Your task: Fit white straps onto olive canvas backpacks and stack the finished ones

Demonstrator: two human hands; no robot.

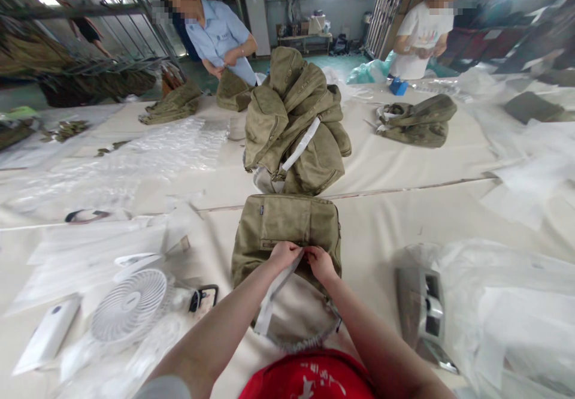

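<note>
An olive-green fabric bag point(287, 219) lies flat in front of me, its zipped pocket facing up and its open end toward my body. A pale grey strap point(274, 303) runs up from the near edge of the bag to my fingers. My left hand point(285, 255) pinches the upper end of this strap just below the pocket zip. From the other side my right hand point(320, 262) meets it, fingertips closed on the same end of the strap. Exactly how the fingers grip it is too small to see.
Beyond the bag rises a pile of similar olive bags point(294, 123). A white fan point(132, 306) and a phone point(204, 298) lie at left. At right are a grey tape dispenser point(420, 303) and plastic sheets point(516, 309). Two people stand across the table.
</note>
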